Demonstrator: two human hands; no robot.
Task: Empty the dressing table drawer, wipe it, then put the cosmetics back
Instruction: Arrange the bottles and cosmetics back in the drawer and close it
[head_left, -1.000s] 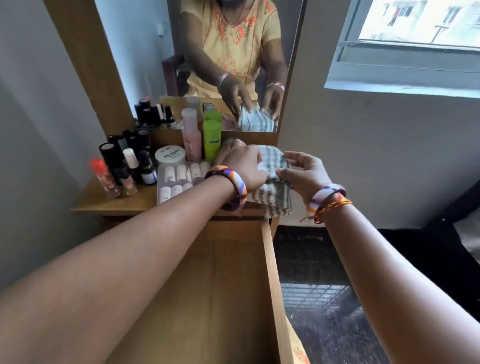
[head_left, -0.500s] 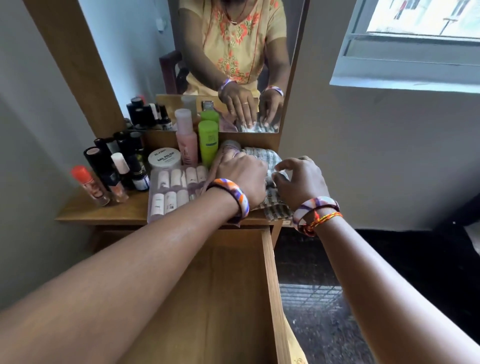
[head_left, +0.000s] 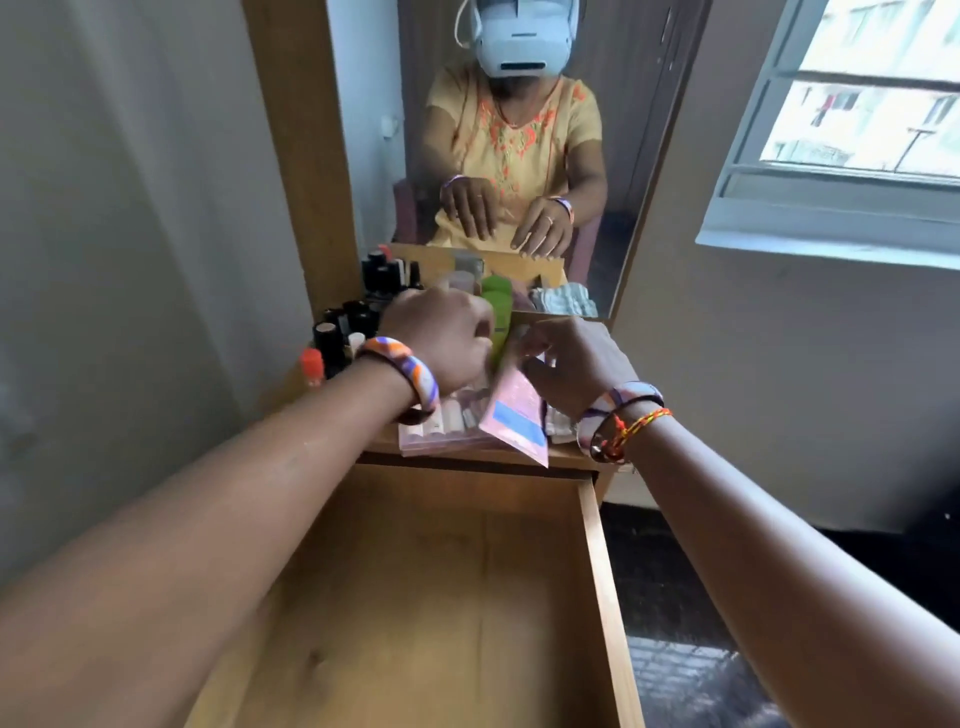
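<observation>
Both hands meet over the tabletop: the right hand (head_left: 574, 364) pinches the top of a flat pink packet (head_left: 517, 410), while the left hand (head_left: 447, 340) curls close beside it, though whether its fingers grip the packet I cannot tell. Nearest the camera, the drawer (head_left: 597, 571) stands pulled out with bare wood showing, so I judge the refilling is starting. Lift the packet clear of the pink case of small tubes (head_left: 441, 423) beneath it, then lay it flat against a drawer wall. Beyond, dark bottles (head_left: 345, 325) crowd together, and the folded cloth (head_left: 558, 423) lies by the right wrist; knocking either is the likely risk.
</observation>
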